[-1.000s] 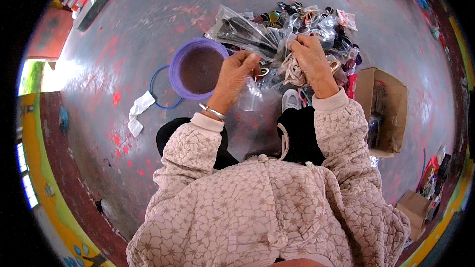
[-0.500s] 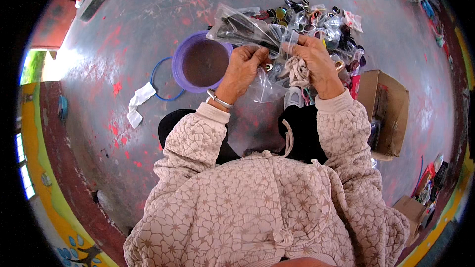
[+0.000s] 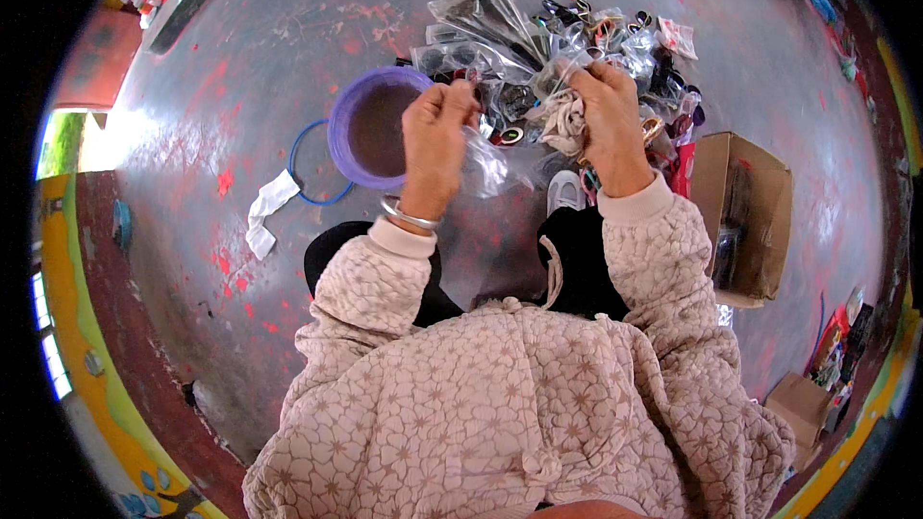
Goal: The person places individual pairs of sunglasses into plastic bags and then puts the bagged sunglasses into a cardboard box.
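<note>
My right hand [image 3: 611, 125] is closed on a crumpled beige rag [image 3: 561, 123] and the gathered end of a clear plastic bag [image 3: 492, 27]. Long dark pieces lie inside that bag, which points up and to the left. My left hand [image 3: 435, 139], wearing a silver bangle, is beside the purple basin with its fingers curled together. Motion smears it slightly, so what it pinches is unclear. A loose clear plastic bag [image 3: 492, 165] hangs or lies just below its fingers. Beyond both hands spreads a pile of sunglasses and clear bags [image 3: 635, 48] on the floor.
A purple basin [image 3: 338, 125] of brownish water stands left of my left hand. Farther left are a blue hoop [image 3: 294, 160] and a white cloth strip [image 3: 270, 204]. An open cardboard box [image 3: 781, 221] sits at right. One light shoe [image 3: 565, 190] shows beneath my right hand.
My left hand has moved left, away from my right hand and off the bag of dark pieces. That bag has swung upward. My right hand keeps the rag and has shifted slightly left.
</note>
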Available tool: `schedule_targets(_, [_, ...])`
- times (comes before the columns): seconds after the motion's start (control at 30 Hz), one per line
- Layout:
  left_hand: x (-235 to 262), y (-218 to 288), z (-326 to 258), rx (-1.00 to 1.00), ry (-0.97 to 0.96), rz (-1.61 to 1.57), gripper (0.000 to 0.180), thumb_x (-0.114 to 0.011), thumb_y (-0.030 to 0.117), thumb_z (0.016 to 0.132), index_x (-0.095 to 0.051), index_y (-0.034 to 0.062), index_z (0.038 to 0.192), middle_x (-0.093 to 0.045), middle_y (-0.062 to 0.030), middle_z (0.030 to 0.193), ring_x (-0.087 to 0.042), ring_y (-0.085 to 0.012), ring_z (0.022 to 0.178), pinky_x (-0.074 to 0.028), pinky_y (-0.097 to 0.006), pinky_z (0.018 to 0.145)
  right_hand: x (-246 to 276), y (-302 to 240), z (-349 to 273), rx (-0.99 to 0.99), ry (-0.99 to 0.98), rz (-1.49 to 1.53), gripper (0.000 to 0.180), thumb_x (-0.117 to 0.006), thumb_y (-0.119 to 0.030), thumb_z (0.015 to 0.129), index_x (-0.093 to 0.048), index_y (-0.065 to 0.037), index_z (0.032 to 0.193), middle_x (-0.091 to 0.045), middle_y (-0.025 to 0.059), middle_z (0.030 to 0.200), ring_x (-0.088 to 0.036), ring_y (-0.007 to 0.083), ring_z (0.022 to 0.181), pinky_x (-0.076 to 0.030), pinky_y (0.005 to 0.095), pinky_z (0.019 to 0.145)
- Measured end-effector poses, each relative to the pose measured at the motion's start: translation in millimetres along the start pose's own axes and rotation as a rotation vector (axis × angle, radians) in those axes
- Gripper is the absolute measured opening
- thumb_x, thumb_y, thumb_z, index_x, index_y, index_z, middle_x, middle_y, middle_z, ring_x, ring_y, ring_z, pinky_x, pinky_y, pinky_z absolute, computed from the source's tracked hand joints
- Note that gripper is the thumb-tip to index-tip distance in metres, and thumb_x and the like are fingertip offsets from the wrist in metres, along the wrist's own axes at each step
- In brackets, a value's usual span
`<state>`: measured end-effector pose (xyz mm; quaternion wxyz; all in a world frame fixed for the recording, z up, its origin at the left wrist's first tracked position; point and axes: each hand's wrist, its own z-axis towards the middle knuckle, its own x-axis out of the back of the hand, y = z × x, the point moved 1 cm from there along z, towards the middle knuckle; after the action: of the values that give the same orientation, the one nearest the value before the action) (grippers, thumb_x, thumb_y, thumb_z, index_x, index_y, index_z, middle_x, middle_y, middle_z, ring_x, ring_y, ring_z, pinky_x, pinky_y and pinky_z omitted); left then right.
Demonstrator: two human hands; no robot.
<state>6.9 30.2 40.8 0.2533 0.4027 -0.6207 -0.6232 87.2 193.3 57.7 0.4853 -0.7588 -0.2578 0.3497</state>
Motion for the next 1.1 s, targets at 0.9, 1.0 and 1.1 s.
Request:
schedule_targets(0.9, [-24.8, 33.6, -25.0, -0.852, 0.060, 0.721, 0.010, -0.061, 0.000, 0.074, -0.055, 0.0040, 0.080, -0.052, -0.0093, 0.064, -0.052, -0.0229, 0.052, -0.040, -0.029, 0.047, -24.5, 2.0, -22.2, 0.480, 0.069, -0.574, 0.020, -0.062, -0.014, 0.075, -0.056, 0.004, 0.069, -0.053, 0.0072, 0.058, -0.046, 0.0109, 0.054, -0.038, 0.0272, 0.051])
schedule_targets(1.0, [-17.6, 37.4, -24.2, -0.752, 0.146, 0.703, 0.006, -0.061, 0.003, 0.077, -0.056, 0.0031, 0.079, -0.054, -0.0071, 0.063, -0.052, -0.0159, 0.053, -0.041, -0.025, 0.049, -27.4, -0.7, -26.3, 0.446, 0.074, -0.530, 0.018, -0.061, -0.013, 0.072, -0.057, 0.005, 0.070, -0.055, 0.0120, 0.057, -0.050, 0.0143, 0.051, -0.039, 0.0296, 0.050])
schedule_targets(1.1, [-11.8, 39.5, -19.0, -0.584, 0.214, 0.591, 0.008, -0.062, 0.006, 0.078, -0.056, 0.0015, 0.076, -0.056, -0.0041, 0.062, -0.051, -0.0092, 0.055, -0.041, -0.023, 0.051, -28.3, -2.6, -27.4, 0.403, 0.052, -0.475, 0.018, -0.061, -0.013, 0.073, -0.060, 0.005, 0.072, -0.057, 0.0123, 0.057, -0.052, 0.0138, 0.051, -0.040, 0.0292, 0.050])
